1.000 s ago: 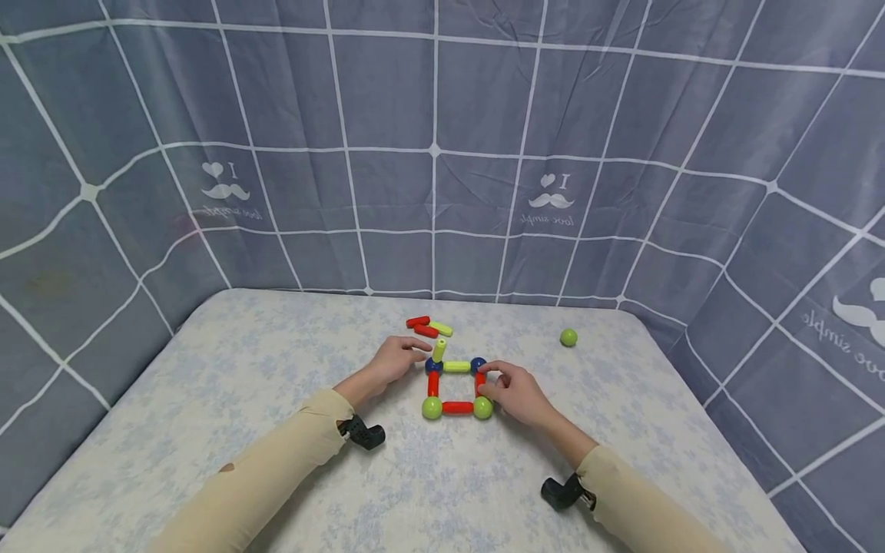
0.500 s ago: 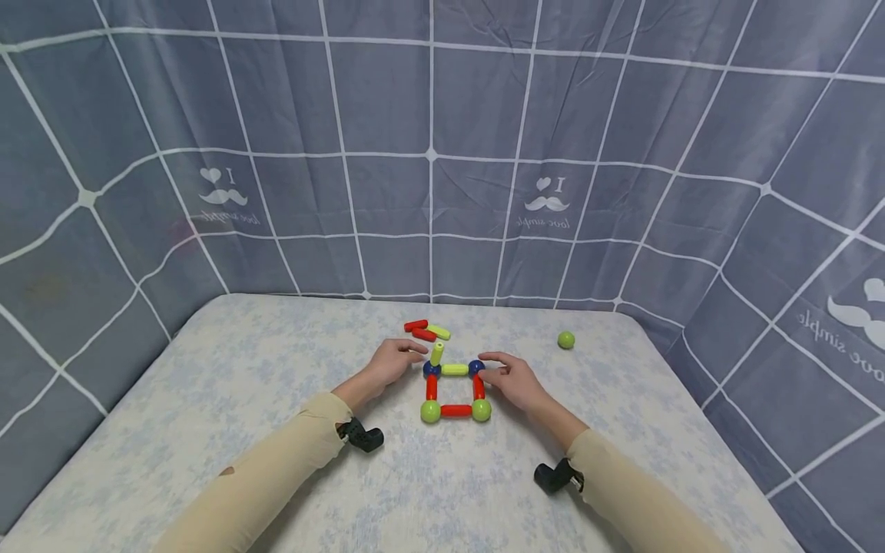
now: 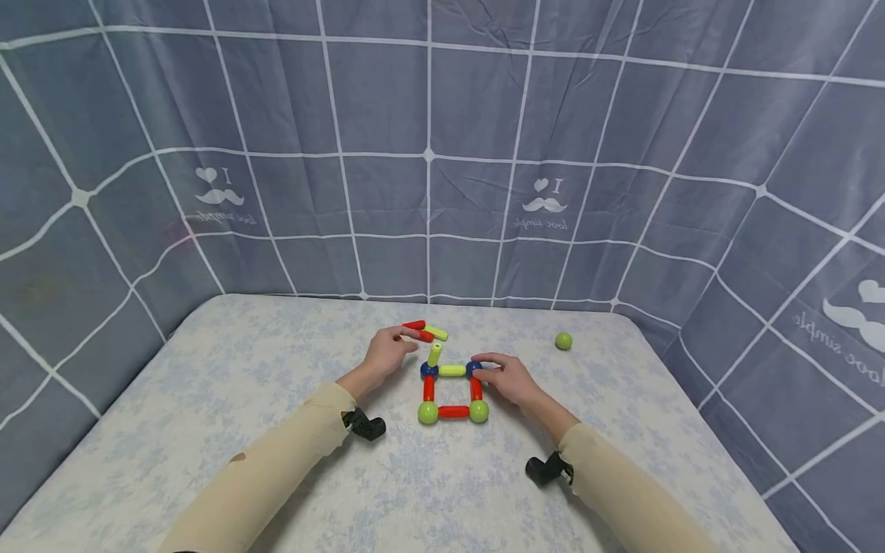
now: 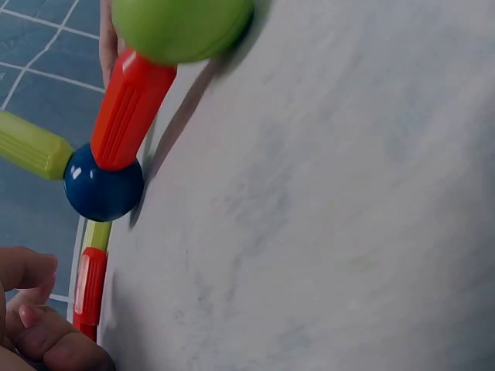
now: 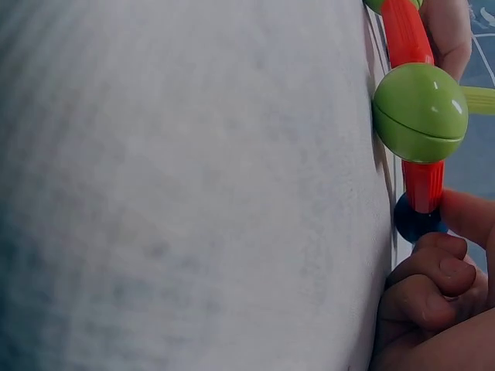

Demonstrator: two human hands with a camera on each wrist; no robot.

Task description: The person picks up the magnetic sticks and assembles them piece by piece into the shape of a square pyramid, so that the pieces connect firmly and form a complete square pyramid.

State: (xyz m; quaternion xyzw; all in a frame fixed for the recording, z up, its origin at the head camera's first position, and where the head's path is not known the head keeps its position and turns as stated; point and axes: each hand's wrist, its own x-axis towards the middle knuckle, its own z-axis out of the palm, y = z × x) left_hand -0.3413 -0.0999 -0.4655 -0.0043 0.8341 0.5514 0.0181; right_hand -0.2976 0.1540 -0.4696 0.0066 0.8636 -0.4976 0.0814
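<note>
Four rods and four balls are forming a flat square frame (image 3: 452,390) lying at the middle of the counter (image 3: 207,430): red rods at the left, right and near sides, a yellow-green rod at the far side, blue balls at the far corners, green balls at the near ones. One upright yellow-green rod (image 3: 434,354) is standing tilted on the far-left blue ball (image 3: 429,371).

Right hand (image 3: 510,378): grip is pinching the far-right blue ball (image 3: 474,368), thumb and curled fingers (image 5: 433,267) closing round it, steadying the frame.

Left hand (image 3: 387,350): is reaching to the loose red rod (image 3: 419,332) just beyond the frame; fingertips are touching it, but whether the grip is closing on it cannot be told.

Two more loose rods, one red (image 3: 414,325) and one yellow-green (image 3: 436,332), are lying beside it. One loose green ball (image 3: 563,340) is sitting well apart to the right.

Handling note, as a judgement: the right hand should be pressing its corner down lightly while the left is lifting one rod clear, keeping it away from the tilted upright so the pieces are not snapping together early.

Grey checked cloth (image 3: 429,153) is hanging behind and around the counter.
</note>
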